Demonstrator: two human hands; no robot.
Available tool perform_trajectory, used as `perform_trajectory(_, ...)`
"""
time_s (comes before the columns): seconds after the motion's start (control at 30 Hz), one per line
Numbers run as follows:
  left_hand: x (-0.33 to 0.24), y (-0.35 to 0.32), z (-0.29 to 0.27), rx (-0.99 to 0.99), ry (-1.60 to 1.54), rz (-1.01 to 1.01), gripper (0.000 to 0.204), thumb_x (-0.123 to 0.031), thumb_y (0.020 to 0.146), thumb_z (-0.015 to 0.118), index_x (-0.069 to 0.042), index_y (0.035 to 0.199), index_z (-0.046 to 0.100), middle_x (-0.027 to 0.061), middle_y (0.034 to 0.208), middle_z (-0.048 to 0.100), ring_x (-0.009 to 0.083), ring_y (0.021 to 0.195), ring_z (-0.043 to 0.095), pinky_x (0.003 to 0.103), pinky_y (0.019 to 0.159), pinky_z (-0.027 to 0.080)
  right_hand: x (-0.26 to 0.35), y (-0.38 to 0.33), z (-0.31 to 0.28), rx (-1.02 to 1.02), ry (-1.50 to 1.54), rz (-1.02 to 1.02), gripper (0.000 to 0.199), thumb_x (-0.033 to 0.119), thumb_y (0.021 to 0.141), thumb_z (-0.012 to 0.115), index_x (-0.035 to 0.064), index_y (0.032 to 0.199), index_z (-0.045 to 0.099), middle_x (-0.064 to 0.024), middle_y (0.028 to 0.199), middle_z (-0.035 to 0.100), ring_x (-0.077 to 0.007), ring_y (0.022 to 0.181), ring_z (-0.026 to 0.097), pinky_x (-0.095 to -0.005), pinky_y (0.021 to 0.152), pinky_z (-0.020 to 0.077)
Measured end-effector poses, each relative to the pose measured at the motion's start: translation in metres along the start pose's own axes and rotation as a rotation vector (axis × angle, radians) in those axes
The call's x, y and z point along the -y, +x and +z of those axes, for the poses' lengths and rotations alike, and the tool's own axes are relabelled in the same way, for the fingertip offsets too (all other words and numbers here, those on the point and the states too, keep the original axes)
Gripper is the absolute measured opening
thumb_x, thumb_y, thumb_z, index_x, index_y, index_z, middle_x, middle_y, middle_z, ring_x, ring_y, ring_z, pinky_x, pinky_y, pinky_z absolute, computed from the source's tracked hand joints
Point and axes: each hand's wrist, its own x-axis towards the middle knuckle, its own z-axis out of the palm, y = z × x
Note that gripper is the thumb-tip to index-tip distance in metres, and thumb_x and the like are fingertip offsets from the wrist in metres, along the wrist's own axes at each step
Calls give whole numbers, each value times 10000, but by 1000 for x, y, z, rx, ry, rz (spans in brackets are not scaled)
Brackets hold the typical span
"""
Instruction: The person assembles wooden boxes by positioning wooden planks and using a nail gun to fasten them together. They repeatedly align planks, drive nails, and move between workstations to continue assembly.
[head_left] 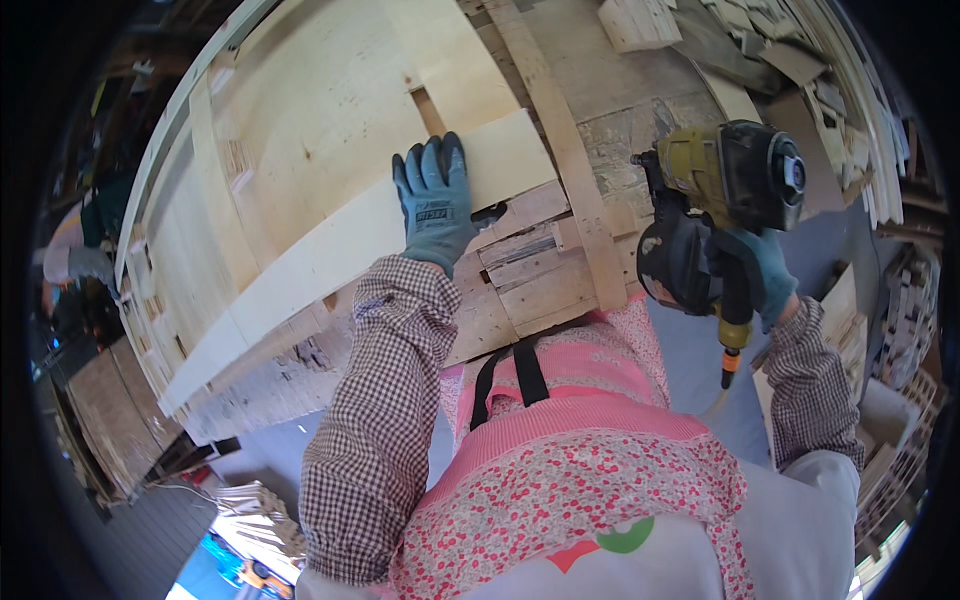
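Note:
My left hand (436, 205), in a blue-grey glove with dark fingertips, lies flat with its fingers stretched out on a long pale wooden board (300, 260). This board runs along the near edge of a wooden panel (310, 110) on the bench. My right hand (772, 272), gloved alike, is wrapped round the handle of a yellow and black pneumatic nail gun (700, 180). The gun is held up to the right of the board, its nose pointing left and apart from the wood. An air hose (727, 370) hangs from its handle.
A wooden crossbar (565, 150) crosses the worn bench beside the panel. A wooden block (638, 22) sits at the far side, with offcuts (760, 35) piled at the far right. Crates (905, 400) stand at right. Another person (85, 260) is at the far left.

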Motion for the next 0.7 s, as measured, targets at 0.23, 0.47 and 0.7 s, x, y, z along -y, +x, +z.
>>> perform_trajectory(0.23,-4,3,-6,20,36,29,1040,-544,563,686,15,1309,226,204,1251,311,354,1174,294,537,991,165,-75,17,-22,-114,-347,-201,128,78,779,568,-26,854,569,-73,717,577,-172,629,597,-273,573,495)
perform_trajectory(0.47,-4,1,-6,21,50,38,1033,-550,566,679,11,1307,230,200,1249,313,351,1169,296,534,990,169,-92,28,-29,-136,-30,63,299,176,775,594,-10,1002,537,-53,838,597,-169,739,585,-277,642,479)
perform_trajectory(0.7,-2,0,-4,-40,17,30,1044,-609,547,655,6,1295,265,196,1234,328,352,1153,315,539,981,182,-79,25,-26,-102,41,63,228,174,773,603,-9,901,559,-73,813,596,-151,670,581,-275,609,476)
